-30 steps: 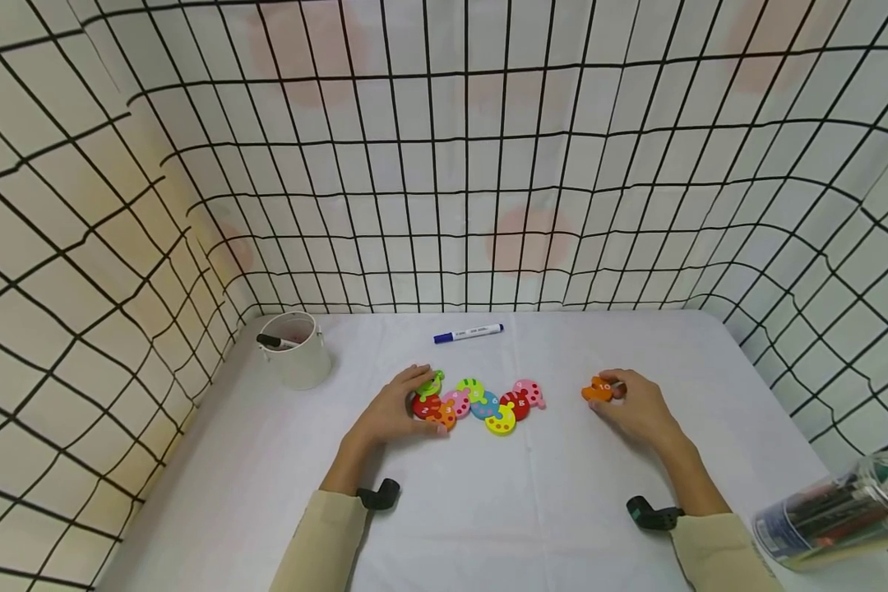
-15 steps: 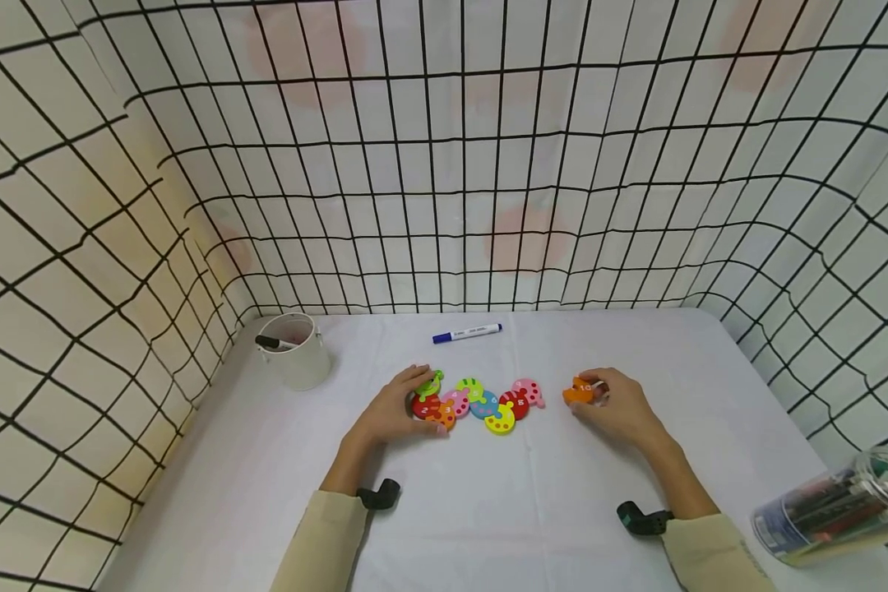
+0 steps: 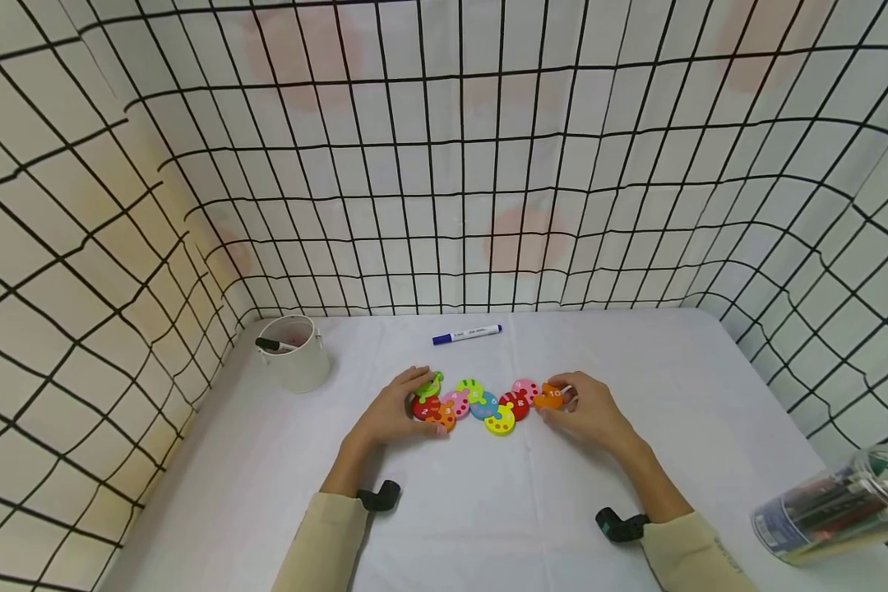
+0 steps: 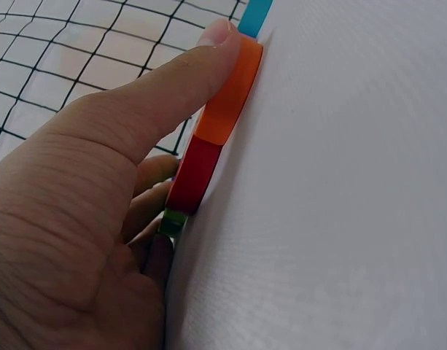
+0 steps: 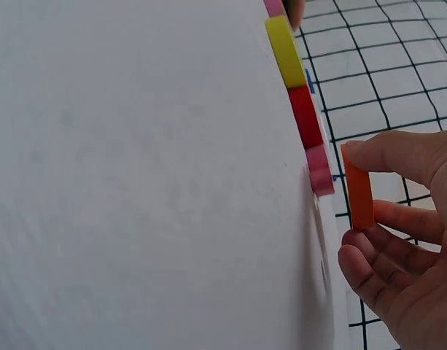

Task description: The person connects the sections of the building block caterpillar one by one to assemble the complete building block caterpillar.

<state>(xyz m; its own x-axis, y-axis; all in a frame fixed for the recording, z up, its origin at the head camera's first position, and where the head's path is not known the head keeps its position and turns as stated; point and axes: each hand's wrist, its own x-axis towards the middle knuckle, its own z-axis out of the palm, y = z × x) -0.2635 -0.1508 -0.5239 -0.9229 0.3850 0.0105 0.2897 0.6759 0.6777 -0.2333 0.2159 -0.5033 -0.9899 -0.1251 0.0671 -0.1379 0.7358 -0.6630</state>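
A wavy row of joined, numbered puzzle pieces lies on the white table, in green, red, orange, pink, blue and yellow. My left hand holds the row's left end, thumb against the orange number 3 piece and fingers round by the green piece. At the right end, my right hand pinches an orange puzzle piece marked 10 between thumb and fingers. In the right wrist view this orange piece stands slightly off the table, close beside the pink end piece, with a small gap.
Behind the row lies a blue-capped marker. A white bucket with a dark-capped pen stands at the back left. A clear jar of pens lies tilted at the right edge. Black wire grid walls rise round the table.
My right hand has moved left with the orange 10 piece, from well apart to right beside the row's pink end. My left hand has stayed in place on the row.
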